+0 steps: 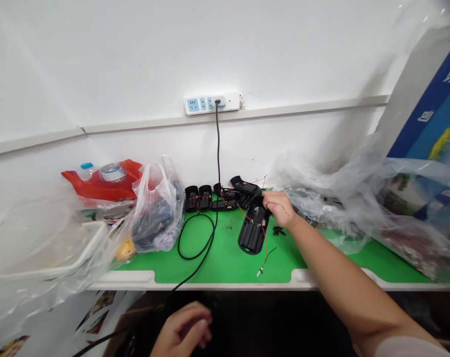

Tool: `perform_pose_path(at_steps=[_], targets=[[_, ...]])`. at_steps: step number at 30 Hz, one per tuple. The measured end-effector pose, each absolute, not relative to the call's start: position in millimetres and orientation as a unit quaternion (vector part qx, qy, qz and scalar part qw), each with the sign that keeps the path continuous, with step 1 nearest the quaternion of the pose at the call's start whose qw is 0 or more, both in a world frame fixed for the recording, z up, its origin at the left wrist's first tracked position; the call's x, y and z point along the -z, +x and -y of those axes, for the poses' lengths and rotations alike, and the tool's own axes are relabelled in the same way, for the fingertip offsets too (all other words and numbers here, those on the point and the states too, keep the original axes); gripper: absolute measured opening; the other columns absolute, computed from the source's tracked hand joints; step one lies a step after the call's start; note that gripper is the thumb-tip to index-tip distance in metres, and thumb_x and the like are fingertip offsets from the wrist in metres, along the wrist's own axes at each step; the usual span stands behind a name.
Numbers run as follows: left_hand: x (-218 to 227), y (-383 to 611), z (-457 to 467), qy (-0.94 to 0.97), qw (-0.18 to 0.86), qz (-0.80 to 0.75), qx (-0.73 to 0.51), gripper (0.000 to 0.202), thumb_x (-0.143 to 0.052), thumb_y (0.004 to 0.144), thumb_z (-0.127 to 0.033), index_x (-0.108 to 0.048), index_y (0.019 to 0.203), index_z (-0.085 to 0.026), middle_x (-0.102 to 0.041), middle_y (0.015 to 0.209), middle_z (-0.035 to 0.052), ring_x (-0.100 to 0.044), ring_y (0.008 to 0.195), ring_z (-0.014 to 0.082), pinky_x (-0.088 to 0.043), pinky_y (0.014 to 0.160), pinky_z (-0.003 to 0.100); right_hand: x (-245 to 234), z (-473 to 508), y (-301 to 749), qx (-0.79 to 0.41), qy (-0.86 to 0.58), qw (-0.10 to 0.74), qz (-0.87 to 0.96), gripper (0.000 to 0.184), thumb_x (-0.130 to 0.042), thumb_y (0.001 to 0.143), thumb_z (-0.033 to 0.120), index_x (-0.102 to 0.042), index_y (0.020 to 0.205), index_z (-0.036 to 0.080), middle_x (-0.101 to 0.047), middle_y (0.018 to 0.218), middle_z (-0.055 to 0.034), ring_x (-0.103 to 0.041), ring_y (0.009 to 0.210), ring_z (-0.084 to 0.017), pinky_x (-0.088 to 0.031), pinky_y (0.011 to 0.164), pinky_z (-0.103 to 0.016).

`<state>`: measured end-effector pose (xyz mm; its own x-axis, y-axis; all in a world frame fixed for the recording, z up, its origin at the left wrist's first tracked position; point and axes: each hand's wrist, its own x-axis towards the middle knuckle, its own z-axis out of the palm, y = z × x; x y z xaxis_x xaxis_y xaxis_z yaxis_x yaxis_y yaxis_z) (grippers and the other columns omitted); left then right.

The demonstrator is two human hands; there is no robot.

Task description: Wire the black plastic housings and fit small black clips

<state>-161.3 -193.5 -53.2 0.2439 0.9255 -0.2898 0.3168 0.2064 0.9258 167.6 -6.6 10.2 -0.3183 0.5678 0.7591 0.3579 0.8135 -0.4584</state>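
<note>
My right hand is closed on the upper right edge of a black plastic housing over the green mat. The housing has a rounded end, a ribbed inside and a red wire that runs down to a small white connector. My left hand hangs below the table's front edge, its fingers loosely curled, with nothing visible in it. Behind the held piece lie more black housings with red wires. Two similar housings stand side by side farther left. Small black parts are beside my right wrist.
A black cable drops from the wall power strip and loops on the green mat. Plastic bags and a red bag crowd the left. Clear plastic sheeting and a large blue box occupy the right.
</note>
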Motion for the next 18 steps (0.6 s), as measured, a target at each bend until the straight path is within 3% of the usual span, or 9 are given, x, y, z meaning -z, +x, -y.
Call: perform_pose_path(at_steps=[3, 5, 7, 10, 12, 15, 18], targets=[[13.5, -90.4, 161.0, 0.457, 0.637, -0.455, -0.422, 0.048, -0.055, 0.076, -0.047, -0.052, 0.116, -0.021, -0.058, 0.116, 0.0103, -0.061, 0.094, 0.0181, -0.054, 0.076, 0.030, -13.8, 11.3, 168.6, -0.085, -0.268, 0.502, 0.818, 0.030, -0.030, 0.083, 0.032, -0.044, 0.060, 0.020, -0.042, 0.060, -0.0034, -0.042, 0.057, -0.016, -0.033, 0.058, -0.032], [-3.1, -55.4, 127.1, 0.415, 0.671, -0.412, -0.455, 0.054, -0.061, 0.074, -0.039, -0.046, 0.123, -0.020, -0.054, 0.124, 0.0115, -0.061, 0.097, 0.0174, -0.054, 0.081, 0.030, -15.8, 12.2, 170.4, -0.071, -0.263, 0.500, 0.822, 0.028, -0.031, 0.084, 0.030, -0.046, 0.062, 0.020, -0.044, 0.062, -0.0038, -0.043, 0.059, -0.016, -0.034, 0.060, -0.032], [-13.0, -27.8, 90.8, 0.420, 0.705, -0.363, -0.442, 0.053, -0.064, 0.072, -0.034, -0.047, 0.120, -0.019, -0.058, 0.116, 0.0122, -0.063, 0.091, 0.0172, -0.054, 0.073, 0.027, -17.5, 10.7, 173.2, -0.061, -0.262, 0.491, 0.829, 0.027, -0.032, 0.084, 0.027, -0.049, 0.064, 0.019, -0.046, 0.064, -0.0039, -0.044, 0.061, -0.016, -0.035, 0.061, -0.031], [-18.4, 3.1, 44.1, 0.448, 0.740, -0.305, -0.399, 0.048, -0.064, 0.069, -0.030, -0.050, 0.112, -0.018, -0.063, 0.096, 0.0088, -0.065, 0.077, 0.0183, -0.054, 0.065, 0.030, -19.9, 5.0, 177.4, -0.049, -0.312, 0.477, 0.820, 0.026, -0.034, 0.084, 0.023, -0.057, 0.074, 0.017, -0.050, 0.071, -0.0046, -0.048, 0.067, -0.016, -0.038, 0.064, -0.030], [-17.4, 17.2, 20.9, 0.463, 0.715, -0.313, -0.420, 0.048, -0.063, 0.068, -0.028, -0.049, 0.112, -0.020, -0.062, 0.089, 0.0046, -0.063, 0.071, 0.0156, -0.055, 0.066, 0.033, -21.1, 1.3, 178.3, -0.029, -0.378, 0.496, 0.781, 0.027, -0.036, 0.085, 0.022, -0.062, 0.081, 0.017, -0.051, 0.079, -0.0064, -0.050, 0.075, -0.017, -0.040, 0.070, -0.031], [-10.0, 26.9, -2.8, 0.508, 0.611, -0.357, -0.490, 0.051, -0.059, 0.070, -0.026, -0.045, 0.119, -0.023, -0.060, 0.095, 0.0025, -0.060, 0.071, 0.0111, -0.056, 0.071, 0.034, -21.4, -1.1, 174.2, 0.012, -0.423, 0.548, 0.721, 0.019, -0.047, 0.080, 0.025, -0.064, 0.080, 0.016, -0.050, 0.089, -0.0088, -0.051, 0.086, -0.019, -0.042, 0.078, -0.033], [3.1, 24.1, -15.0, 0.602, 0.482, -0.366, -0.521, 0.052, -0.056, 0.074, -0.027, -0.043, 0.124, -0.023, -0.057, 0.113, 0.0057, -0.058, 0.093, 0.0144, -0.051, 0.092, 0.038, -17.7, 0.5, 163.8, -0.023, -0.412, 0.532, 0.739, 0.013, -0.054, 0.075, 0.024, -0.065, 0.077, 0.016, -0.053, 0.081, -0.0060, -0.052, 0.075, -0.016, -0.042, 0.070, -0.029]])
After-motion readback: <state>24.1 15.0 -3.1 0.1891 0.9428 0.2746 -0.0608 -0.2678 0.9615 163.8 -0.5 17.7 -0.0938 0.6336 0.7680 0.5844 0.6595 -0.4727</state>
